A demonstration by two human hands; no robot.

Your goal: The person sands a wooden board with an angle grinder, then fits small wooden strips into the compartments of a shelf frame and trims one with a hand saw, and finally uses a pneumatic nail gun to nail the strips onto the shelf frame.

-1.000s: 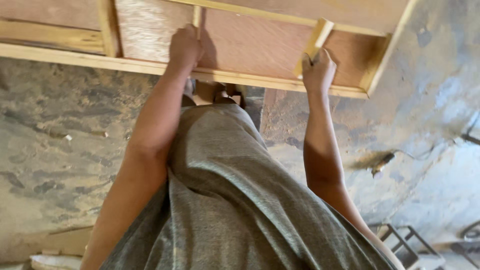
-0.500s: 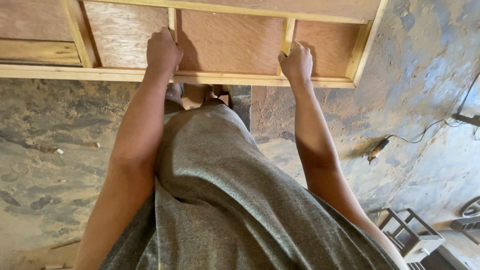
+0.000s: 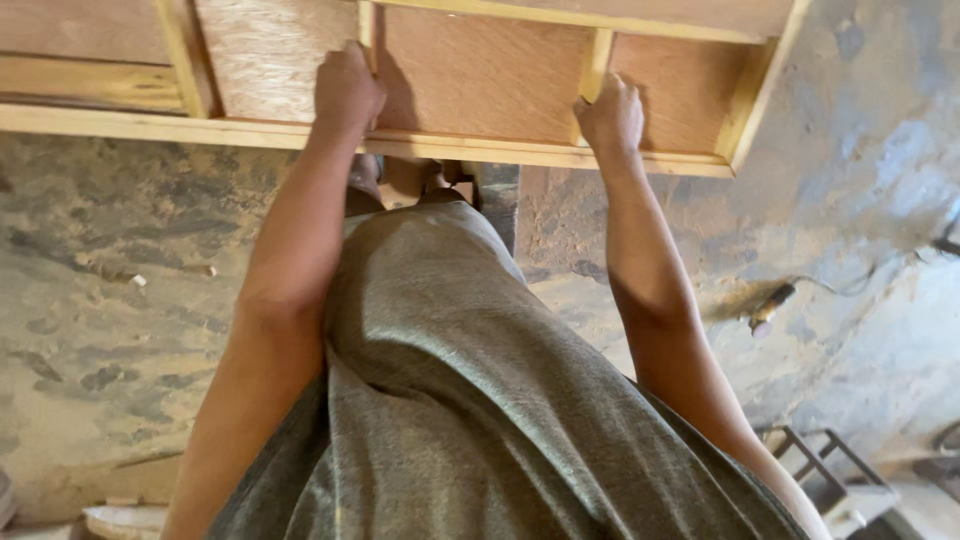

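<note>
The wooden frame (image 3: 480, 80) fills the top of the view, out in front of the person and raised off the stained concrete floor (image 3: 100, 300): a plywood panel backed with pale slats that run both along and across it. The left hand (image 3: 347, 88) is curled shut around one upright slat (image 3: 366, 25), the knuckles facing the camera and the heel of the hand sitting just above the long front rail (image 3: 150, 128). The right hand (image 3: 610, 112) is closed the same way on the next upright slat (image 3: 596, 60), with its thumb side against the wood and the wrist crossing the front rail. Both arms are stretched straight forward, one on each side of the person's grey-green garment (image 3: 480, 400), which takes up the middle and lower part of the view. On the floor to the right lies a small tool with a cord (image 3: 768, 308), well apart from the frame, and a dark metal stand (image 3: 815, 470) shows near the bottom right corner.
</note>
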